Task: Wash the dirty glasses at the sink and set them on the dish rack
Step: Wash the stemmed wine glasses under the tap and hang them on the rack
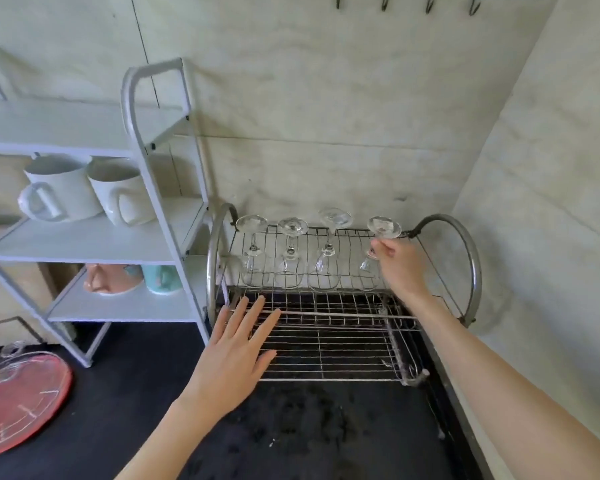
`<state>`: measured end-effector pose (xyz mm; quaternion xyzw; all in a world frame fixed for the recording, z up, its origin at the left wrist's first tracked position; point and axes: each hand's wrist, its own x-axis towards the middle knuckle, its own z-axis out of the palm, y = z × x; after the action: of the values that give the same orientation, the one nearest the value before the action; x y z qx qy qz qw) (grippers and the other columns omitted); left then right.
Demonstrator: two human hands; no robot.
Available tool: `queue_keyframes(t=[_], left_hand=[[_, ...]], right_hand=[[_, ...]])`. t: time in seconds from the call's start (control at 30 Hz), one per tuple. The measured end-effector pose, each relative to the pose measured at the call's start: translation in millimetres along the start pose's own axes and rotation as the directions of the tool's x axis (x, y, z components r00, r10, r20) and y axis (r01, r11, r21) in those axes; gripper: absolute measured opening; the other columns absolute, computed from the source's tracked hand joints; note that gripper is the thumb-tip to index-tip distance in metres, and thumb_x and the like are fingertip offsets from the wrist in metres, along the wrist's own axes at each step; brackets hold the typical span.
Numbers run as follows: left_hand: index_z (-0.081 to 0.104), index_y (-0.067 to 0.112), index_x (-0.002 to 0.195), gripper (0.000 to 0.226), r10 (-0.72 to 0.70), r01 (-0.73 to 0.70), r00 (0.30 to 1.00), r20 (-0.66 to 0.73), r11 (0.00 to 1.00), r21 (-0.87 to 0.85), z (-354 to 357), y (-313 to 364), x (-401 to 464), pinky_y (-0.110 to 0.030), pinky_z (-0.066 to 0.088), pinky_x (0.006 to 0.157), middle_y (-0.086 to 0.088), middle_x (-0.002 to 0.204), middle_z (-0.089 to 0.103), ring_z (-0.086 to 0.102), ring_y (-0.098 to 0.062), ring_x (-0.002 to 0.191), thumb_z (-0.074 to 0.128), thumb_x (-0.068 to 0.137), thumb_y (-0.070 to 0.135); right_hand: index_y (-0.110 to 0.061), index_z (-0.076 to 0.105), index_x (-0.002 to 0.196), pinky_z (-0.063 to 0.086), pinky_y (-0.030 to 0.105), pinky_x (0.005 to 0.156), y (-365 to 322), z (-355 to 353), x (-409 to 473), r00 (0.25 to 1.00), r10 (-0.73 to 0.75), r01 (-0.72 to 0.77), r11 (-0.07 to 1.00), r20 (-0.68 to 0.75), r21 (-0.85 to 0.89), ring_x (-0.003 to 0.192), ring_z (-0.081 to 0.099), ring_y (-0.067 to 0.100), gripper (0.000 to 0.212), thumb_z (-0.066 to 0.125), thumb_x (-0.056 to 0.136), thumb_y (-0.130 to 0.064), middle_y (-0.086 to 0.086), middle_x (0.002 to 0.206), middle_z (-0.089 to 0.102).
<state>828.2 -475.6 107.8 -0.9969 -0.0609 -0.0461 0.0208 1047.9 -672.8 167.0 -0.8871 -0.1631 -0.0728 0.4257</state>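
A dark counter [136, 393] runs across the bottom of the view, speckled with wet spots near its front. On it at the left stands a white shelf unit [160, 209] carrying two white mugs [84, 192] on its middle shelf and a pink and a teal cup below. Beside it, against the wall, sits the metal wire dish rack [326, 341], with round end hoops and two tiers. At the far left lies a red tray [21, 400] with clear glassware on it.

Four clear stemmed glasses [290, 252] stand upside down in a row on the upper tier, feet up and bowls down, well spaced. The rightmost glass [383, 227] is the one in hand: the right hand [400, 268] has its grip closed around the stem just under the foot, and the bowl reaches down to the wires. The left hand [232, 358] hovers over the lower tier's left front, its grip open, fingers straight and spread.
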Motion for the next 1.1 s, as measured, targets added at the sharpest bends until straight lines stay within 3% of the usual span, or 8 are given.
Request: queue_keyframes(t=[0.23, 0.37, 0.43, 0.53, 0.73, 0.87, 0.93, 1.1], left_hand=[[0.032, 0.027, 0.143, 0.059, -0.017, 0.017, 1.0, 0.001, 1.0, 0.001, 0, -1, -1, -0.041, 0.015, 0.114, -0.002, 0.147, 0.037, 0.033, -0.024, 0.136, 0.003, 0.096, 0.05], [0.033, 0.027, 0.142, 0.055, -0.003, 0.002, 0.999, -0.041, 1.0, -0.025, 0, 1, -2, -0.041, 0.011, 0.113, -0.001, 0.147, 0.038, 0.032, -0.023, 0.136, 0.027, 0.092, 0.047], [0.032, 0.028, 0.143, 0.055, 0.002, -0.003, 0.999, -0.053, 1.0, -0.027, 0, 2, -2, -0.043, 0.015, 0.115, -0.001, 0.147, 0.037, 0.031, -0.024, 0.137, 0.032, 0.09, 0.045], [0.032, 0.028, 0.143, 0.059, 0.0, -0.002, 0.999, -0.053, 0.999, -0.032, -1, 3, -1, -0.052, 0.022, 0.107, -0.002, 0.147, 0.038, 0.03, -0.024, 0.136, 0.045, 0.087, 0.042], [0.027, 0.03, 0.144, 0.065, 0.018, -0.02, 0.999, -0.038, 0.999, -0.033, -2, 1, -1, -0.051, 0.018, 0.107, -0.002, 0.149, 0.033, 0.023, -0.023, 0.138, 0.053, 0.086, 0.043], [0.01, 0.037, 0.145, 0.061, -0.016, 0.011, 0.999, -0.049, 0.996, -0.086, -5, 2, 0, -0.041, -0.005, 0.111, 0.005, 0.155, 0.007, -0.004, -0.018, 0.142, 0.019, 0.088, 0.056], [0.003, 0.038, 0.145, 0.062, -0.03, 0.027, 0.999, -0.03, 0.997, -0.078, -8, 6, 0, -0.036, -0.013, 0.11, 0.008, 0.153, -0.007, -0.014, -0.019, 0.141, 0.015, 0.087, 0.057], [0.021, 0.032, 0.145, 0.06, -0.055, 0.048, 0.993, -0.108, 0.997, -0.066, -9, 23, -27, -0.048, 0.007, 0.11, -0.001, 0.154, 0.014, 0.005, -0.03, 0.142, 0.024, 0.089, 0.052]], right_hand=[[-0.008, 0.069, 0.107, 0.041, 0.027, 0.062, 14, 19, 15, 0.995, -0.023, 0.026, 0.999, 0.093, -0.04, 0.051, 0.043, 0.004, 0.029, 0.049, 0.097, -0.025, 0.008, 0.085, 0.071], [-0.008, 0.07, 0.101, 0.034, 0.021, 0.053, 16, 20, 17, 0.994, -0.025, 0.028, 0.999, 0.109, -0.026, 0.045, 0.037, 0.004, 0.028, 0.049, 0.096, -0.026, 0.012, 0.075, 0.069], [-0.008, 0.07, 0.103, 0.039, 0.02, 0.06, 16, 19, 16, 0.992, -0.019, 0.022, 0.999, 0.125, -0.025, 0.057, 0.05, 0.006, 0.028, 0.049, 0.097, -0.026, 0.012, 0.085, 0.071], [-0.007, 0.068, 0.107, 0.041, 0.021, 0.081, 13, 17, 14, 0.99, 0.005, -0.002, 1.0, 0.142, -0.026, 0.095, 0.061, 0.015, 0.029, 0.048, 0.097, -0.027, 0.007, 0.107, 0.069], [-0.005, 0.063, 0.113, 0.04, 0.022, 0.086, 11, 13, 11, 0.985, 0.008, -0.006, 1.0, 0.175, -0.015, 0.105, 0.059, 0.018, 0.03, 0.05, 0.096, -0.025, 0.008, 0.115, 0.065], [-0.003, 0.048, 0.132, 0.039, 0.032, 0.102, 12, 11, 0, 0.981, 0.034, -0.031, 0.999, 0.193, -0.018, 0.124, 0.048, 0.022, 0.048, 0.051, 0.094, -0.032, 0.01, 0.135, 0.052], [-0.005, 0.042, 0.137, 0.035, 0.036, 0.108, 11, 9, -14, 0.983, 0.051, -0.047, 0.999, 0.175, -0.026, 0.129, 0.043, 0.021, 0.054, 0.05, 0.094, -0.037, 0.01, 0.14, 0.046], [-0.009, 0.04, 0.138, 0.022, 0.022, 0.107, -12, -4, -86, 0.969, -0.183, 0.21, 0.964, 0.166, -0.163, 0.133, 0.036, 0.014, 0.048, 0.043, 0.097, -0.033, 0.004, 0.143, 0.041]])
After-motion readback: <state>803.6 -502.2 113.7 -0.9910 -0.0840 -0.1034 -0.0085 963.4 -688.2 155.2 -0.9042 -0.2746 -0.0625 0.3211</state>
